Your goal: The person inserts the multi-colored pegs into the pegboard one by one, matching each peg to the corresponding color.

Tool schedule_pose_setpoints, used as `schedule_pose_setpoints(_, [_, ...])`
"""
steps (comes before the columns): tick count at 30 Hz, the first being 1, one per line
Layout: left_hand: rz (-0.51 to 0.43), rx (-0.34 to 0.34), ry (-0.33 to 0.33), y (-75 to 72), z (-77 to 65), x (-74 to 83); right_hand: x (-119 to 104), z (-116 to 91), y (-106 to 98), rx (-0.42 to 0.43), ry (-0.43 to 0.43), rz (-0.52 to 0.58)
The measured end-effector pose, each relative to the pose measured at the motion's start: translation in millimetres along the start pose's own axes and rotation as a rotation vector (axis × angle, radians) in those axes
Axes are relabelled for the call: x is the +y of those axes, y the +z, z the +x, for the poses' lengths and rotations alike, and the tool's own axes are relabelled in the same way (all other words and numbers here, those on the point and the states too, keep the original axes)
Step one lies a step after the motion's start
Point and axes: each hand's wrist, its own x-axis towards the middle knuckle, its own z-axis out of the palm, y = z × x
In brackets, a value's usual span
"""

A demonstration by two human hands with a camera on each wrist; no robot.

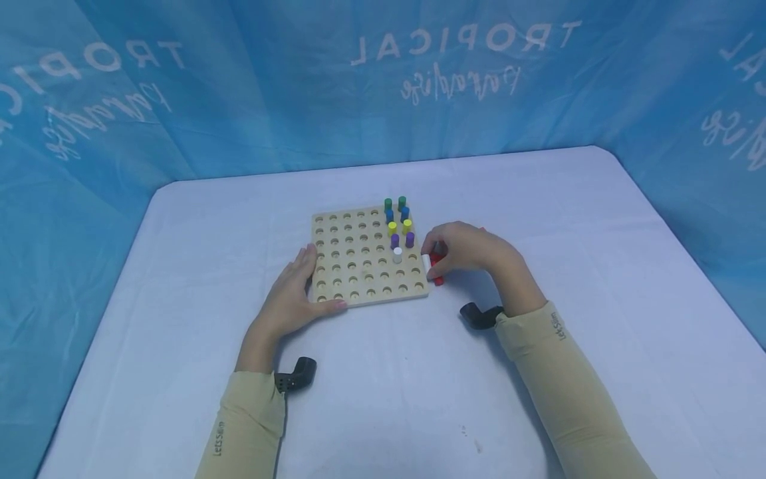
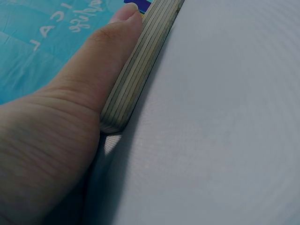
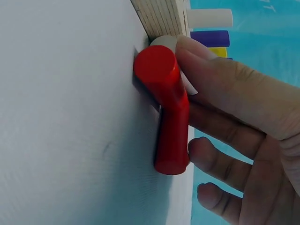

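Table (image 1: 383,406): covered in plain white, its far corners rounded, its far edge rising slightly toward the right.
Small marks (image 1: 477,446): on the near part of the white cover, right of the middle, too small to make out.
Backdrop (image 1: 287,86): a blue sheet with soft creases, beyond the table's far edge and along both sides.
Central lettering (image 1: 444,40): white capitals, "TROPICAL", above a looping "Paradise" (both mirror-reversed).
Left lettering (image 1: 56,64): the same words, slanting, cut off at the view's edge.
Right lettering (image 1: 712,126): partly visible, also cut off.
Wrist views: blue sheet in both, pale lettering clearest in the left.
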Motion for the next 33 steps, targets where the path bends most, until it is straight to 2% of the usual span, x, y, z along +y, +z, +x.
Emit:
schedule_pose_setpoints(7, [0.001,0.004,0.005,-0.4,-0.4,0.3,0,0,-3,-0.010,-0.044,0.046])
schedule_pose_setpoints(15, [-0.008,0.004,0.008,-0.3,-0.5,0.5,1,-1,-5,0.021,-0.063,0.081])
schedule_pose_setpoints(25, [-0.006,0.011,0.008,1.2,-0.7,-1.1,-3,-9,-12,0.128,-0.066,0.098])
schedule_pose_setpoints(33, [-0.032,0.008,0.010,-0.9,-1.9,0.6,-8,-13,-16,0.213,-0.105,0.112])
